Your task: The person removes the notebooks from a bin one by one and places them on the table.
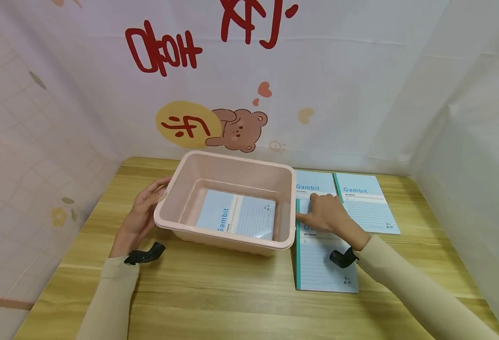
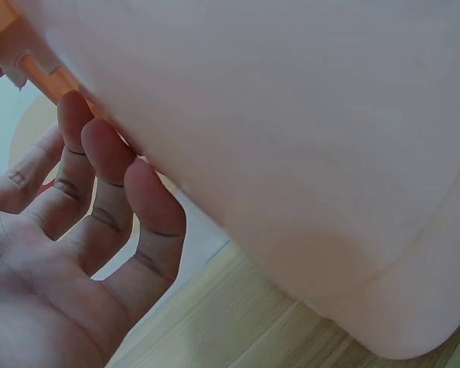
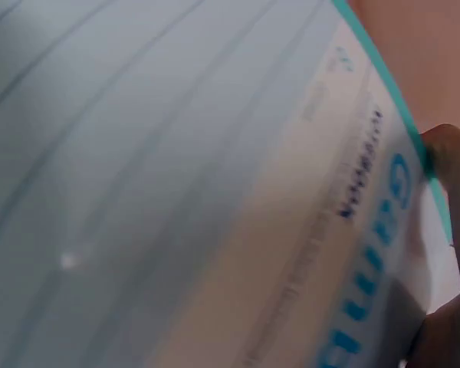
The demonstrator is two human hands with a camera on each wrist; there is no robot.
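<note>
A pale pink plastic basin (image 1: 228,238) stands on the table, with one light-blue "Gambit" notebook (image 1: 251,218) lying inside. My left hand (image 1: 145,205) holds the basin's left rim, thumb above; in the left wrist view its bent fingertips (image 2: 155,192) touch beneath the rim. To the right of the basin, my right hand (image 1: 330,215) grips the upper end of another notebook (image 1: 323,269) with a teal spine. The right wrist view has this notebook (image 3: 176,153) close up, the thumb (image 3: 445,149) at its spine; the other fingers are mostly hidden there.
Two more notebooks lie behind the right hand: one at the back (image 1: 313,179), partly covered, and one at the right (image 1: 366,203). The wooden table (image 1: 215,293) meets a white printed curtain (image 1: 339,94) at the back and sides.
</note>
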